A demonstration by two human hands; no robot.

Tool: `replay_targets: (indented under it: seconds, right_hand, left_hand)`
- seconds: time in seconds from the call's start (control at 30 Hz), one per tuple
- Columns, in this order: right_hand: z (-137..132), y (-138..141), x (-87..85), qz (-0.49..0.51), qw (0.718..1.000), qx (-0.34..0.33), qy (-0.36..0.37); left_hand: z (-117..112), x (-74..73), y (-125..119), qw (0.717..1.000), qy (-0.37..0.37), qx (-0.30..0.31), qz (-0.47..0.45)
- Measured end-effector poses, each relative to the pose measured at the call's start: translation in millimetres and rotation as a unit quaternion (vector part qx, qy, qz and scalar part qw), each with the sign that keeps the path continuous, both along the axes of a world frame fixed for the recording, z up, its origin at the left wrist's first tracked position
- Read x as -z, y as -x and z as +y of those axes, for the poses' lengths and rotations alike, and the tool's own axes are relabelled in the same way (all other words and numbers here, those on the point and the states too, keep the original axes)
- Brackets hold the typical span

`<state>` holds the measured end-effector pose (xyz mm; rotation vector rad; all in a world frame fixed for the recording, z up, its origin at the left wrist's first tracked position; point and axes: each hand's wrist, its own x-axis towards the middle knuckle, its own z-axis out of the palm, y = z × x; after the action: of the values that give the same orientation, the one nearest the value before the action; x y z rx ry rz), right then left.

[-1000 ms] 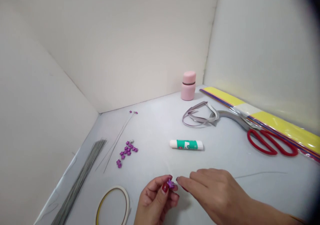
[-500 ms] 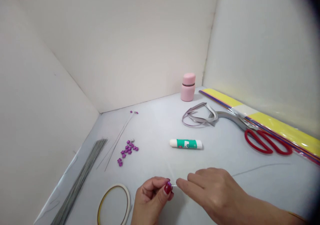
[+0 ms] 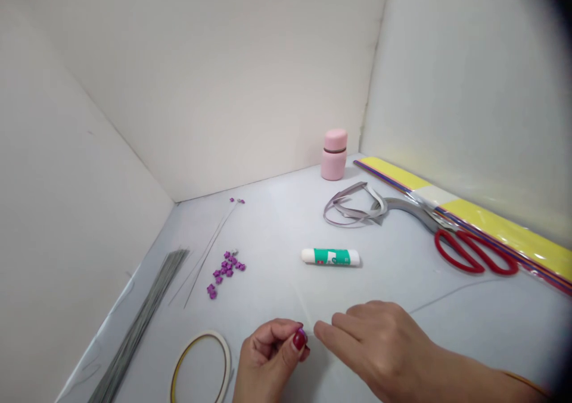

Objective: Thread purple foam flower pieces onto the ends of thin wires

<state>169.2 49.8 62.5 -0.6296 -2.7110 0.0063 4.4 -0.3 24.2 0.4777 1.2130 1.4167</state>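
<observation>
My left hand pinches a small purple star between thumb and fingertips, so only a sliver of it shows. Close on its right, my right hand is closed, back upward, on a thin wire that trails out behind it across the table. The wire's near end, between the two hands, is hard to make out. Several purple stars lie in a loose group further left. Behind them, thin wire stems rest with small stars at their far ends.
Left lie a bundle of grey wires and a tape roll. Beyond my hands is a glue stick. Grey strips, red-handled scissors, a pink jar and a yellow paper pack sit toward the back right.
The wire's trailing end has swung slightly upward and left. Both hands keep nearly the same pose, and the whole view has shifted a little.
</observation>
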Motion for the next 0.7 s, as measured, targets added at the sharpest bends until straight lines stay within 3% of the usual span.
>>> replay_targets:
  seconds: [0.43, 0.7]
  right_hand:
    - [0.0, 3.3, -1.1, -0.005, 1.000, 0.001, 0.001]
    - [4.1, 1.5, 9.0, 0.017, 1.000, 0.003, 0.004]
  left_hand:
    - [0.1, 1.2, 0.2, 1.000, 0.017, 0.003, 0.012]
    - [0.8, 3.3, 2.3, 1.000, 0.025, 0.011, 0.016]
